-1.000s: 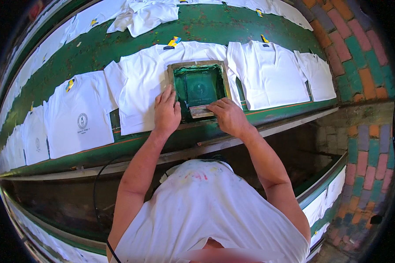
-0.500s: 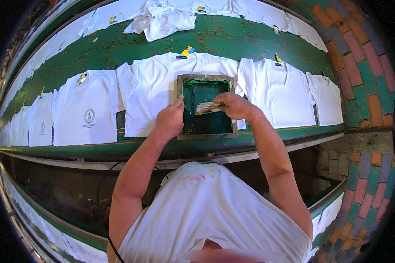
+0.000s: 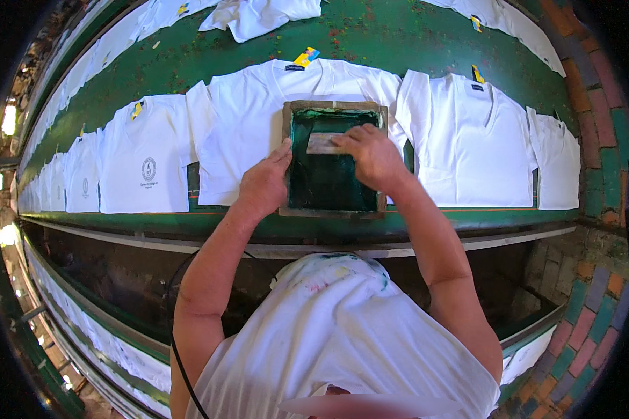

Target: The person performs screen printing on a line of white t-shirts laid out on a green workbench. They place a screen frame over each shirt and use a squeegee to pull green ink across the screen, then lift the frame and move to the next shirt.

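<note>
Right hand point(image 3: 376, 157) on the squeegee point(image 3: 322, 144), inside the frame point(image 3: 334, 212)

Fingers wrapped round its right end, the right hand has the pale squeegee up in the upper half of the dark green screen point(image 3: 325, 183)! Left hand point(image 3: 265, 183) at the frame's left rim, fingertips touching; gripping or merely resting, you cannot tell. Beneath the frame, a white T-shirt point(image 3: 241, 115) spreads over the green table point(image 3: 370, 45).
</note>
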Available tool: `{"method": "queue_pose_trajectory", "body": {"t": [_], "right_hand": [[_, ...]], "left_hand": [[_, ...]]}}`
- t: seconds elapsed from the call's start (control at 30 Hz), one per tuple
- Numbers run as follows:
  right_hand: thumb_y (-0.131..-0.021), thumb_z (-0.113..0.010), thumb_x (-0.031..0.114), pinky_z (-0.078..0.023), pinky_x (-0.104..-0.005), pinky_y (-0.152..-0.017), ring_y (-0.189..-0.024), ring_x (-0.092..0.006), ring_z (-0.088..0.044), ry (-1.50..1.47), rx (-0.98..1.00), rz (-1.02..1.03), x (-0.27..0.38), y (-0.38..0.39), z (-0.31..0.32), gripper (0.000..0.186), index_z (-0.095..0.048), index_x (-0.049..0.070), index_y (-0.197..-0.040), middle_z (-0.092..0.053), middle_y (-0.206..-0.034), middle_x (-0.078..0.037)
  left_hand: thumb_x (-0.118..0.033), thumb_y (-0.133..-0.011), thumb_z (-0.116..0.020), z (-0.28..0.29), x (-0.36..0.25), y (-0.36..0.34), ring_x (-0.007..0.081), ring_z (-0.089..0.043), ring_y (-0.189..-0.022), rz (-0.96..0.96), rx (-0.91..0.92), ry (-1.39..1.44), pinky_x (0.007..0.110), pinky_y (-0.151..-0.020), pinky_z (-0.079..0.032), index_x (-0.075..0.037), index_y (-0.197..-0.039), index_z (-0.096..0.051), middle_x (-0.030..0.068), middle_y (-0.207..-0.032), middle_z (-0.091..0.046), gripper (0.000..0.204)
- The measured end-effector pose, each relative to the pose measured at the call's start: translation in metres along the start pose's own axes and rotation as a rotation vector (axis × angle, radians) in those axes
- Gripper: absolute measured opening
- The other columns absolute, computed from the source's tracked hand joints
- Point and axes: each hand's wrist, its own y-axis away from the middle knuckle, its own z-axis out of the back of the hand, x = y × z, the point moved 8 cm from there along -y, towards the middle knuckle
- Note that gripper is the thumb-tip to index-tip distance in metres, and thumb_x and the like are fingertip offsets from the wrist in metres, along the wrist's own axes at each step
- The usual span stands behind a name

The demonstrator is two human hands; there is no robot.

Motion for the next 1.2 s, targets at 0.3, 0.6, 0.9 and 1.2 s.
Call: {"method": "queue_pose_trajectory", "body": {"t": [0.3,0.6,0.9,1.2], "right_hand": [[-0.087,-0.072,0.008,-0.058,-0.0515,-0.1,-0.109,-0.0367,-0.072,-0.039,0.011,0.059,0.075,0.067,-0.002,0.044,-0.075,0.006,-0.131,-0.075,-0.118,-0.016],[-0.084,-0.065,-0.005,-0.057,-0.0516,-0.104,-0.115,-0.0424,-0.07,-0.043,-0.025,0.031,-0.018,-0.006,0.009,0.05,-0.077,0.007,-0.131,-0.076,-0.12,-0.017],[-0.082,-0.071,0.001,-0.058,-0.0498,-0.1,-0.11,-0.0374,-0.072,-0.019,-0.072,0.086,0.028,0.041,0.002,0.054,-0.077,0.01,-0.135,-0.076,-0.122,-0.014],[-0.081,-0.07,-0.003,-0.058,-0.0507,-0.101,-0.112,-0.0386,-0.071,-0.227,0.151,0.154,0.024,0.057,0.004,0.052,-0.076,0.008,-0.131,-0.076,-0.122,-0.014]], "left_hand": [[0.005,-0.093,-0.06,0.0,0.002,0.001,0.0349,-0.069,-0.137,-0.02,-0.007,0.002,0.045,-0.112,-0.059,0.004,-0.145,-0.071,0.0145,-0.168,-0.058,0.053],[0.006,-0.092,-0.059,0.0,0.001,0.001,0.0363,-0.07,-0.137,-0.023,0.001,0.013,0.047,-0.113,-0.059,0.004,-0.144,-0.071,0.0143,-0.169,-0.058,0.054],[0.008,-0.091,-0.06,-0.002,-0.001,0.001,0.0381,-0.067,-0.141,0.026,0.011,-0.001,0.045,-0.117,-0.057,0.006,-0.144,-0.07,0.0177,-0.167,-0.059,0.054],[0.006,-0.092,-0.058,-0.004,-0.007,0.003,0.0376,-0.071,-0.134,0.067,-0.1,-0.013,0.047,-0.111,-0.059,0.004,-0.138,-0.074,0.012,-0.165,-0.062,0.049]]}}
